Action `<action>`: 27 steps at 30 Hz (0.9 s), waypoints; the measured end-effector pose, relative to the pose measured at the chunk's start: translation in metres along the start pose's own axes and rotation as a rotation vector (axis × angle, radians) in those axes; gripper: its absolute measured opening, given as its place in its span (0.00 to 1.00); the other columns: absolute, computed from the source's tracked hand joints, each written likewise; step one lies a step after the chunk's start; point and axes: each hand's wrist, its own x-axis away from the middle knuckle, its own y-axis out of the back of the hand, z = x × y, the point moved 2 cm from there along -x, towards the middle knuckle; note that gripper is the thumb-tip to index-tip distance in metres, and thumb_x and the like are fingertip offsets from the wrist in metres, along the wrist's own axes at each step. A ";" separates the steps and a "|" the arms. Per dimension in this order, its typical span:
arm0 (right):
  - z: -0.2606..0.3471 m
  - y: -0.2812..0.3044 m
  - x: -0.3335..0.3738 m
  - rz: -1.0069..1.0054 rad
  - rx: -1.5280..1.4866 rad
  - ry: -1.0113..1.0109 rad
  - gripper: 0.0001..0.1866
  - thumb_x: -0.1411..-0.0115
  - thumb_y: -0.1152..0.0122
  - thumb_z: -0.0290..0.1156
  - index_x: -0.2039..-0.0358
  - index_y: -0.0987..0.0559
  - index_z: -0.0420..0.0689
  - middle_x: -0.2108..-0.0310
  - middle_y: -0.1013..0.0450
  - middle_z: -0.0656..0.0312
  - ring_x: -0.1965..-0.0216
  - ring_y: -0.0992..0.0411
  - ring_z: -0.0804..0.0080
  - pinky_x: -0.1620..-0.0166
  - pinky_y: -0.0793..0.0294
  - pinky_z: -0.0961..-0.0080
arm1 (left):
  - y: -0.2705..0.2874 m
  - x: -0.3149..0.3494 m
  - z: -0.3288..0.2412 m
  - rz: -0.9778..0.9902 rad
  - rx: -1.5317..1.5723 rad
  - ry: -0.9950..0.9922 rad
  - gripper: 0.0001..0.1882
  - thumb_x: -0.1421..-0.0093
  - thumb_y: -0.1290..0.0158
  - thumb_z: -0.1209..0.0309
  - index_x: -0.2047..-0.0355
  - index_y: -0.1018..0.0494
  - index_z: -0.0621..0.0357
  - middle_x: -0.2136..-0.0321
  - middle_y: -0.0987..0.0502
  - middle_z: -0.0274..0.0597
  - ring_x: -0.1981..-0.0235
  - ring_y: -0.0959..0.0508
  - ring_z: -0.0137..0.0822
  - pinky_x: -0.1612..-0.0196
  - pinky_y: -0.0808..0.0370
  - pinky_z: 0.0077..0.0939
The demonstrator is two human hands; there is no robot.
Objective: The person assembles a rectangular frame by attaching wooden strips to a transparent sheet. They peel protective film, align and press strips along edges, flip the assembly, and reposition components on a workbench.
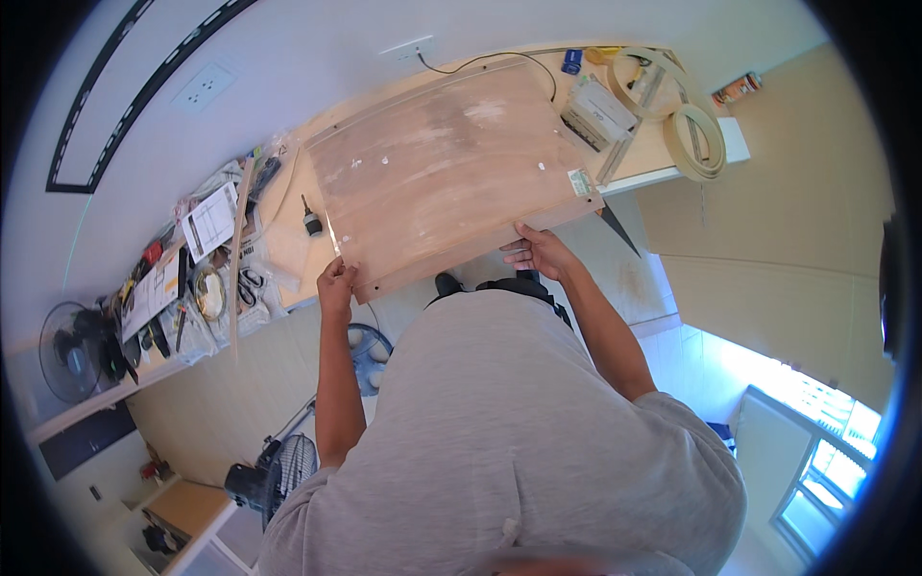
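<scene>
A brownish wooden panel [437,163] with whitish smears and small white spots lies on the workbench, its near edge jutting toward me. Small dark holes show near its corners, and a pale green label is stuck by the right one. My left hand [336,286] pinches the near left corner, fingers closed on the edge. Along the near edge toward the right, my right hand [542,253] rests its thumb on the panel, while the other fingers are spread apart below the edge. A drill chuck with a bit [312,221] stands on the bench just left of the panel.
Rolls of cream edge banding [694,142] and a white box [597,113] sit at the bench's right end. A wooden strip [236,259], papers [208,223] and tools crowd the left. A fan [288,470] stands below; a dark pointed blade [619,230] protrudes right of the panel.
</scene>
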 end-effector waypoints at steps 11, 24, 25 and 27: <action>-0.015 -0.007 -0.008 -0.058 0.058 0.063 0.29 0.37 0.37 0.57 0.51 0.23 0.43 0.61 0.21 0.58 0.64 0.21 0.70 0.58 0.21 0.68 | 0.001 -0.028 0.012 -0.231 -0.495 -0.270 0.21 0.44 0.39 0.69 0.53 0.23 0.71 0.69 0.20 0.46 0.68 0.22 0.36 0.62 0.24 0.30; -0.007 0.145 0.086 -0.544 0.205 0.320 0.09 0.37 0.35 0.34 0.62 0.18 0.43 0.61 0.19 0.60 0.61 0.21 0.74 0.57 0.23 0.72 | -0.017 -0.005 -0.028 -0.356 -0.615 -0.588 0.12 0.34 0.44 0.70 0.57 0.21 0.67 0.69 0.20 0.45 0.67 0.21 0.34 0.61 0.24 0.30; 0.006 0.153 0.089 -0.549 0.220 0.371 0.10 0.36 0.36 0.36 0.61 0.18 0.43 0.60 0.19 0.60 0.61 0.22 0.74 0.57 0.23 0.72 | -0.026 -0.005 -0.040 -0.301 -0.589 -0.566 0.11 0.34 0.45 0.70 0.58 0.21 0.67 0.70 0.21 0.44 0.68 0.22 0.34 0.62 0.24 0.29; 0.038 0.159 0.087 -0.527 0.253 0.439 0.13 0.34 0.38 0.39 0.58 0.18 0.42 0.58 0.19 0.60 0.61 0.22 0.74 0.57 0.23 0.73 | -0.059 -0.002 -0.060 -0.223 -0.377 -0.565 0.10 0.31 0.47 0.71 0.64 0.21 0.66 0.77 0.23 0.40 0.75 0.25 0.30 0.67 0.27 0.26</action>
